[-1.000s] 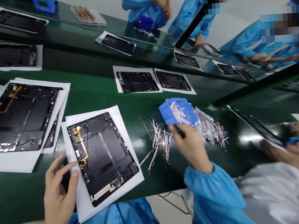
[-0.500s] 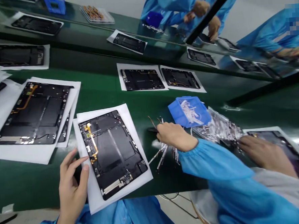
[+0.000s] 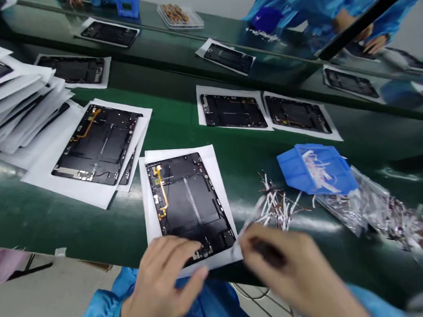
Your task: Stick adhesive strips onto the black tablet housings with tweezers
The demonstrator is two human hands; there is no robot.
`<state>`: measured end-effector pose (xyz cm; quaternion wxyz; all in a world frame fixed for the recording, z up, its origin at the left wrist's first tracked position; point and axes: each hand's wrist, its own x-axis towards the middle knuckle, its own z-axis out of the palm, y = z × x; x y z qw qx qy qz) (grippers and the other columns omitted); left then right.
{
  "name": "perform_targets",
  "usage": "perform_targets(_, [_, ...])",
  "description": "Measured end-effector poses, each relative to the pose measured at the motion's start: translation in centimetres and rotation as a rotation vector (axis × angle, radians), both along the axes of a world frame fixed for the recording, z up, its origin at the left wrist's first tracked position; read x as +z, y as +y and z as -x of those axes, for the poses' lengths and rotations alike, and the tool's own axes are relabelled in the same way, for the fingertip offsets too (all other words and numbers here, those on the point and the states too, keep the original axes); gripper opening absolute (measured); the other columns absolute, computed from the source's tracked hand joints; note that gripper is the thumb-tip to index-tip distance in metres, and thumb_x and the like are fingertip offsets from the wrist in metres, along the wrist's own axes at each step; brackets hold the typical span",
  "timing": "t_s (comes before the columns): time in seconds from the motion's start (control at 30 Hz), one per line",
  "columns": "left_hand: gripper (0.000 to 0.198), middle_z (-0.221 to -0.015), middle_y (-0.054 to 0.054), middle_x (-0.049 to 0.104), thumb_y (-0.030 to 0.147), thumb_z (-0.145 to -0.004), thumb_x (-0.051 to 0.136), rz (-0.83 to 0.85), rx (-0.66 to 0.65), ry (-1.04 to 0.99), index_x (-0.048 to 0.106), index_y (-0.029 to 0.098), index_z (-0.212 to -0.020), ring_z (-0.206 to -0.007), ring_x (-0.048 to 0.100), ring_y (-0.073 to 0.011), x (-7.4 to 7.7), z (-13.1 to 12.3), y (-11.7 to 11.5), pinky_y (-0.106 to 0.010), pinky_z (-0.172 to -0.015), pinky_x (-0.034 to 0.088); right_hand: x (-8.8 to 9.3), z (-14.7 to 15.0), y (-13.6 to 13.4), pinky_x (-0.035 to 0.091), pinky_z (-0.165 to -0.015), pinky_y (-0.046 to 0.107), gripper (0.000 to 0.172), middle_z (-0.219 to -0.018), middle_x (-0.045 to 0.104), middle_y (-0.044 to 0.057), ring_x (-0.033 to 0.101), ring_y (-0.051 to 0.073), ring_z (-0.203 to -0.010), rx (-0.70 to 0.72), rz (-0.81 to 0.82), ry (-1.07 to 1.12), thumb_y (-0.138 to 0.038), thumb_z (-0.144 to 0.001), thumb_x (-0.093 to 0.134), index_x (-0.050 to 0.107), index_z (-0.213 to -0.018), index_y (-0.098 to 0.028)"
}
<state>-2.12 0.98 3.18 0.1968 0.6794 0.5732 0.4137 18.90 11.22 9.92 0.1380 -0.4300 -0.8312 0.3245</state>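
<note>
Lightly, left hand (image 3: 160, 288) on tablet housing (image 3: 188, 198) (matte), right hand (image 3: 290, 268) blurred

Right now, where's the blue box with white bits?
In the head view, the blue bin sits on the right, next to the foil bag and beside the loose strips.

Both hands are bare: the left hand (image 3: 162, 286) and the blurred right hand (image 3: 293, 268) come out of a loose, bright blue smock (image 3: 192, 308). Just behind the left hand, the left sleeve (image 3: 99, 313) falls in soft folds, with a darker seam near the cuff. Just behind the right hand, the right sleeve (image 3: 371, 302) shows only as a narrow blue strip.
</note>
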Motion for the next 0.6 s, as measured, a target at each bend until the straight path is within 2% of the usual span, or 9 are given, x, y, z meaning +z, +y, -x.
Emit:
perform_targets(0.1, [0.012,-0.092,-0.002,0.074,0.013,-0.092,0.061,-0.037,-0.078,0.057,0.062,0.017,-0.104,-0.077,0.065,-0.0165,1.1,-1.0,-0.3,-0.031,-0.070,0.049,-0.7,3.4,-3.6,0.041,-0.051,0.021,0.014,-0.063,0.061,-0.003,0.056,0.011,-0.052,0.039,-0.055,0.069,-0.009,-0.079,0.048,0.050,-0.074,-0.022])
perform_targets(0.2, [0.009,-0.088,-0.002,0.075,0.012,-0.096,0.054,-0.035,-0.087,0.113,0.061,0.017,-0.097,-0.073,0.068,-0.0158,1.0,-0.6,-0.5,-0.030,-0.066,0.049,-2.3,5.4,-4.6,0.042,-0.053,0.023,0.015,-0.064,0.060,-0.002,0.057,0.012,-0.055,0.026,-0.110,0.078,-0.008,-0.079,0.045,0.048,-0.074,-0.022])
perform_targets(0.37, [0.014,-0.084,-0.002,0.075,0.023,-0.101,0.048,-0.037,-0.035,0.162,0.061,0.019,-0.096,-0.071,0.072,-0.0166,0.2,0.2,-0.7,-0.029,-0.067,0.055,-3.9,5.8,-4.9,0.041,-0.057,0.025,0.015,-0.068,0.059,-0.001,0.058,0.014,-0.059,0.008,-0.118,0.084,-0.008,-0.081,0.044,0.048,-0.076,-0.021])
perform_targets(0.6, [0.017,-0.080,-0.002,0.072,0.020,-0.100,0.049,0.087,-0.108,0.037,0.063,0.018,-0.089,-0.068,0.069,-0.0138,-0.2,0.2,-0.4,-0.023,-0.063,0.056,-4.0,5.2,-4.9,0.038,-0.055,0.024,0.018,-0.070,0.055,-0.001,0.054,0.012,-0.060,0.003,0.064,0.157,-0.010,-0.085,0.043,0.046,-0.071,-0.021])
